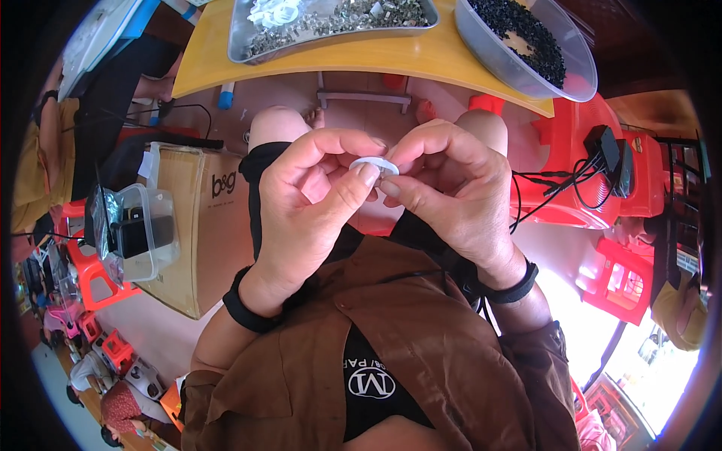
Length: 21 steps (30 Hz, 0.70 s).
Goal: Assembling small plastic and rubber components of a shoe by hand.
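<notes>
Above my lap, both hands meet at a small white round plastic part (pixel 368 161). My left hand (pixel 320 192) pinches it between thumb and forefinger. My right hand (pixel 455 192) has its thumb and forefinger closed at the right side of the same part, where a tiny piece seems to show beneath the rim; its kind is too small to make out. Farther off, a metal tray (pixel 331 51) on the yellow table (pixel 361 70) holds white plastic parts (pixel 274 13) and many small metal pieces (pixel 338 22).
A clear plastic bowl (pixel 583 71) of small black parts overhangs the table's right front edge. At left stands a cardboard box (pixel 214 225) beside a clear plastic container (pixel 162 225). Red stools (pixel 571 173) with black cables (pixel 538 180) are at right. Other people sit at far left.
</notes>
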Each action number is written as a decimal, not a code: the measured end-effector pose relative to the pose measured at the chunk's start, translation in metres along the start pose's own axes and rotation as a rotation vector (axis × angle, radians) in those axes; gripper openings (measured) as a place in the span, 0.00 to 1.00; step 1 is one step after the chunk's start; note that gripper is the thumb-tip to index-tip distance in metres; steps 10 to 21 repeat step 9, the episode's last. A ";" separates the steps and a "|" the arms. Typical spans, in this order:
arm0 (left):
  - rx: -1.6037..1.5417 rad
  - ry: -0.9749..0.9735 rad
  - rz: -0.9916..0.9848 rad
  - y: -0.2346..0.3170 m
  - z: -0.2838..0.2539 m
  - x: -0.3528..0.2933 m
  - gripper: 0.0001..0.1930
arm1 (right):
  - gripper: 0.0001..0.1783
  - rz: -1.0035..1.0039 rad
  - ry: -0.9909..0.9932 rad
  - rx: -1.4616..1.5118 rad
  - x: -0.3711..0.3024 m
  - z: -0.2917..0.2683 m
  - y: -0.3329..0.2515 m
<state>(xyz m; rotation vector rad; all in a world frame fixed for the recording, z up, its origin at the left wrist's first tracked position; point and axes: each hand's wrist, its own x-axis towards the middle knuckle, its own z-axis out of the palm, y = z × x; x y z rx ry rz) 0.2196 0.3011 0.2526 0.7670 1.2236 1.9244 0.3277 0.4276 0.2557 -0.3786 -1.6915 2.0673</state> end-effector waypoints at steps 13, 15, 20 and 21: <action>-0.134 0.006 -0.163 -0.003 -0.008 -0.002 0.09 | 0.09 -0.039 0.022 -0.086 -0.006 0.004 0.006; -0.134 0.006 -0.163 -0.003 -0.008 -0.002 0.09 | 0.09 -0.039 0.022 -0.086 -0.006 0.004 0.006; -0.134 0.006 -0.163 -0.003 -0.008 -0.002 0.09 | 0.09 -0.039 0.022 -0.086 -0.006 0.004 0.006; -0.134 0.006 -0.163 -0.003 -0.008 -0.002 0.09 | 0.09 -0.039 0.022 -0.086 -0.006 0.004 0.006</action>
